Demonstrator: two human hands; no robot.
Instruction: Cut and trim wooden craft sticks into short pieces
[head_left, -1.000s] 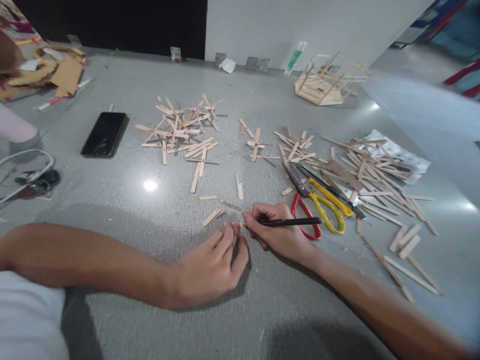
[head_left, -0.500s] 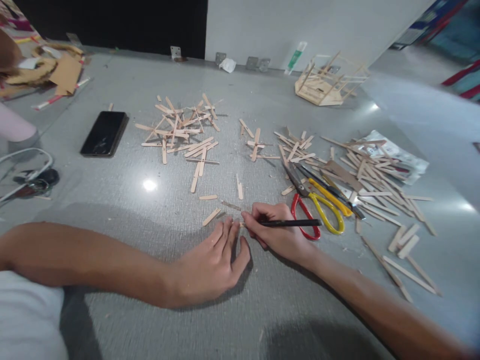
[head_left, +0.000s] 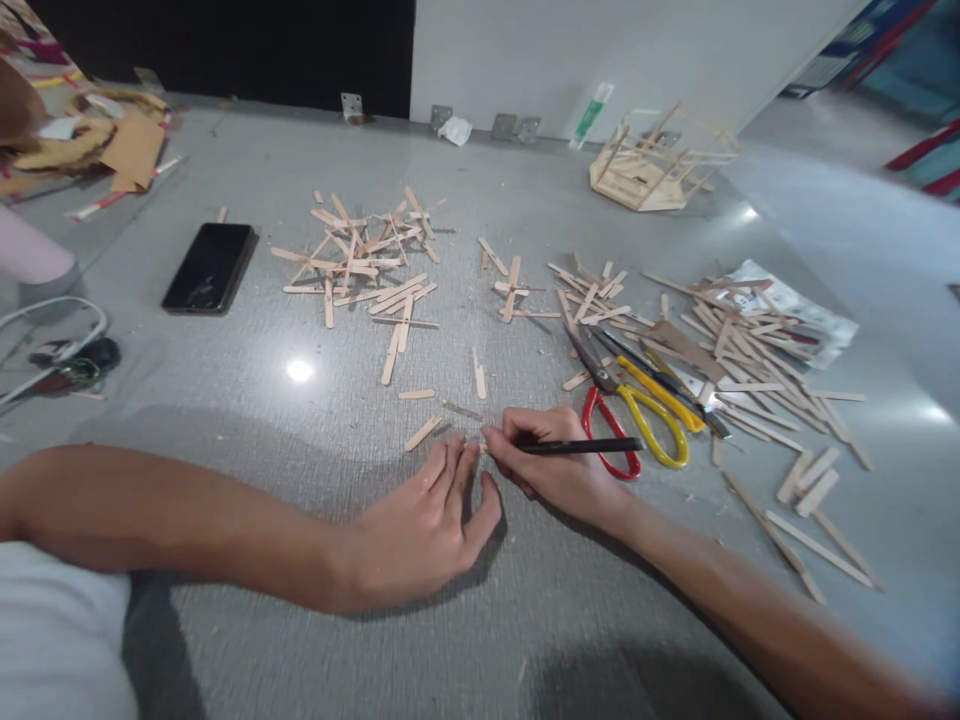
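Note:
My right hand (head_left: pixel 551 455) is closed round a thin black pen (head_left: pixel 592 446), its tip down by a small wooden stick that is mostly hidden under my fingers. My left hand (head_left: pixel 424 530) lies flat on the grey table (head_left: pixel 315 480), fingers stretched out and pressing on that stick just left of the pen tip. Short stick pieces (head_left: pixel 422 432) lie close in front of both hands.
Red and yellow scissors (head_left: pixel 637 420) lie right of my right hand. Piles of wooden sticks (head_left: pixel 360 260) (head_left: pixel 750 350) spread across the middle and right. A black phone (head_left: pixel 210 267) lies at the left, a stick-built frame (head_left: pixel 652 165) at the back, cardboard scraps (head_left: pixel 112 140) far left.
My left hand's fingers have straightened from a slight curl and now lie flat. The right hand with the pen has barely moved.

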